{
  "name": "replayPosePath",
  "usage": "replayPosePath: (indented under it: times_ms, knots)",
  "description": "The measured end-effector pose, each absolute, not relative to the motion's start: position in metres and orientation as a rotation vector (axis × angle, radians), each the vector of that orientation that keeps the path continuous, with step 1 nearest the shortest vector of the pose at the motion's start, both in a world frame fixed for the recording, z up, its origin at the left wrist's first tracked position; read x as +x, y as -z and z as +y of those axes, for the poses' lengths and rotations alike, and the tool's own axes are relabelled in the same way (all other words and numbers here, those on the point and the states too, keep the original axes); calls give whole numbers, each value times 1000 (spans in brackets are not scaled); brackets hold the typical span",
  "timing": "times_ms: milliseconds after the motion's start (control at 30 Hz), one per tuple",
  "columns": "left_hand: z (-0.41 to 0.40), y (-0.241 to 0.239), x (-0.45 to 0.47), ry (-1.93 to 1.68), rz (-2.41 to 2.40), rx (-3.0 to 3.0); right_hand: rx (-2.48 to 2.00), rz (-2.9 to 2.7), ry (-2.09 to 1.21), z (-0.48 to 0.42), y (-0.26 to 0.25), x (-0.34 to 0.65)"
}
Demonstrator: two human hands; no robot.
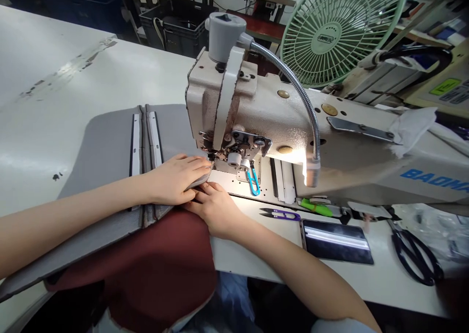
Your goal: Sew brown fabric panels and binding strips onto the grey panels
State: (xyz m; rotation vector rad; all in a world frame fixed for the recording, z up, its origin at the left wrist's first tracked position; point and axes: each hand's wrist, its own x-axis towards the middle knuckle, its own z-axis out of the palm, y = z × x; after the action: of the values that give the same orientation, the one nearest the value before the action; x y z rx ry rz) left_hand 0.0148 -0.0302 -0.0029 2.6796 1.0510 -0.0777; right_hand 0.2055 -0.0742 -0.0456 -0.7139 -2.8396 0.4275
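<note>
A grey fabric panel (106, 133) lies at the sewing machine (252, 113), its right edge close to the presser foot. Two slotted white strips (135, 142) run along dark folded seams across it. My left hand (178, 179) rests flat on top of the panel, fingers stretched towards the needle area. Just below it, my right hand (218, 208) pinches the panel's near edge, with some fingertips hidden. Dark red material (164, 264) hangs beneath the grey panel over the table's front edge. Blue thread snips (253, 180) lie on the machine bed, right of the needle.
Purple thread snips (282, 214), a phone (337, 241) and black-handled scissors (417, 255) lie along the right side of the table. A lit lamp (311, 172) hangs from a flexible neck. Behind stand a green fan (326, 37) and a grey crate (183, 35).
</note>
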Motion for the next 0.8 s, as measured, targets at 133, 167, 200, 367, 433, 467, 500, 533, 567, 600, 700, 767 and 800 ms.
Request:
replayPosePath:
  times_ms: [133,167,200,367,433,467,500,533,567,600,700,767,800]
  knots:
    - [-25,3,16,59,1073,2655,-726,-2813,-407,-70,47,204]
    - [-24,3,16,60,1082,2647,-724,-2804,-399,-69,48,204]
    - [-25,3,16,63,1087,2641,-717,-2797,-391,-70,49,203]
    - [-41,-2,16,52,1140,2645,-664,-2787,-285,-86,52,201]
    - [-48,-5,16,85,1201,2629,-649,-2770,-238,-93,52,201]
    - [-50,-5,16,106,1216,2618,-645,-2761,-225,-96,52,201]
    - [-52,-6,16,120,1219,2607,-645,-2752,-218,-98,51,201]
    - [-52,-6,17,123,1212,2598,-650,-2747,-215,-99,51,201]
    - [-52,-5,17,122,1204,2591,-658,-2746,-216,-99,51,201]
    - [-50,-5,18,121,1203,2586,-667,-2751,-222,-97,50,201]
    - [-44,-4,24,137,1231,2575,-713,-2768,-253,-90,49,202]
    - [-39,-5,28,142,1256,2573,-738,-2781,-285,-85,49,204]
    - [-38,-5,30,139,1267,2573,-750,-2786,-301,-83,48,205]
